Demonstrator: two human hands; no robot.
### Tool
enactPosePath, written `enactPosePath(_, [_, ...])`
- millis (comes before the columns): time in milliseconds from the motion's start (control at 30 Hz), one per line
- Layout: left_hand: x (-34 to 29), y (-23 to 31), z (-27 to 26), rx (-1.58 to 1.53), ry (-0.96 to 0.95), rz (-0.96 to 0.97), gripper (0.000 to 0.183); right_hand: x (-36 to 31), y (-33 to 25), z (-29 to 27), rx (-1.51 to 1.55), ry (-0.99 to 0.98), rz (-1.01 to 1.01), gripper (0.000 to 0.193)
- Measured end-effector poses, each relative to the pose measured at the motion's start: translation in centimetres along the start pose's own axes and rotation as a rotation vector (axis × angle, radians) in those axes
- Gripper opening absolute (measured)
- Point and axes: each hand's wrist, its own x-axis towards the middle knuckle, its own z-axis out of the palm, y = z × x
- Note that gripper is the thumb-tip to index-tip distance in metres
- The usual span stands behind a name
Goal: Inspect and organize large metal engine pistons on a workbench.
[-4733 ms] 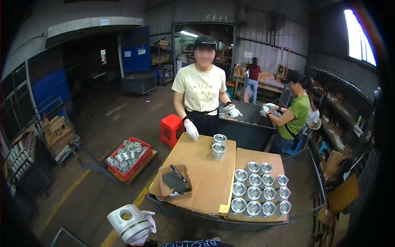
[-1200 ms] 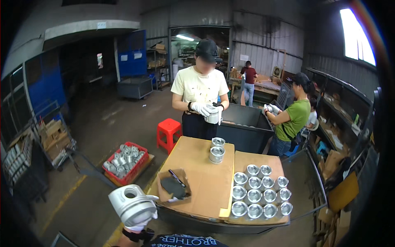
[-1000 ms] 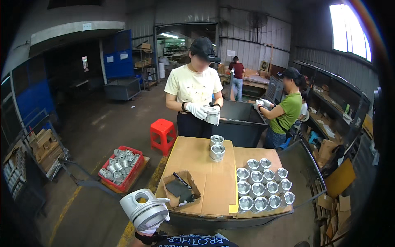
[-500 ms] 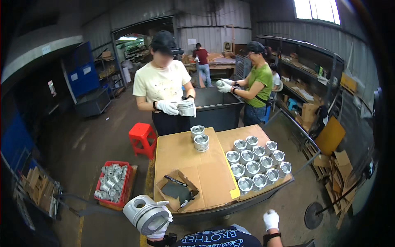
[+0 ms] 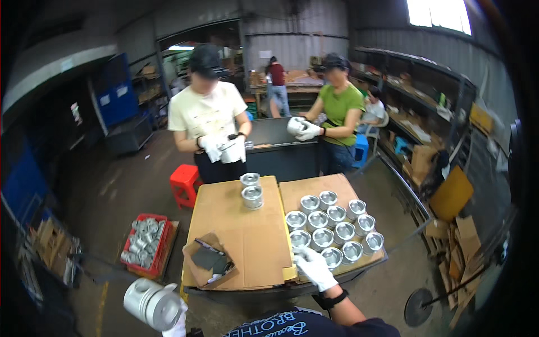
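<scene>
A large grey metal piston (image 5: 143, 300) is in my white-gloved left hand (image 5: 178, 324), off the table's near left corner. That hand is closed on the piston from its right side. My gloved right hand (image 5: 316, 269) reaches over the front left corner of the grouped pistons. Its fingers curl over a corner piston that they mostly hide. Several other pistons (image 5: 322, 238) stand upright in rows, crowns up. Two more pistons (image 5: 252, 196) stand at the far side of the cardboard-covered table (image 5: 252, 241).
An open cardboard box (image 5: 193, 273) with dark pens sits at the near left. A red crate (image 5: 164, 238) of metal parts is on the left, near a red stool (image 5: 182, 185). Two people opposite handle pistons with gloved hands (image 5: 306, 130) beside a dark bin (image 5: 286, 163).
My right hand has moved left and forward from beside the table to the corner piston. My left hand and its piston have shifted left. The person in green has turned toward me.
</scene>
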Motion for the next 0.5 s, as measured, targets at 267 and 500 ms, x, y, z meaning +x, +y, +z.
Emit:
enactPosePath(267, [-2.0, -1.6, 4.3, 0.318, 0.355, 0.096, 0.037, 2.8, 3.3, -0.3, 0.318, -0.274, 0.066, 0.036])
enactPosePath(500, [5.0, 0.5, 12.4, 0.848, 0.656, 0.526, 0.033, 4.6, 1.6, 1.3, 0.111, -0.386, -0.068, 0.040])
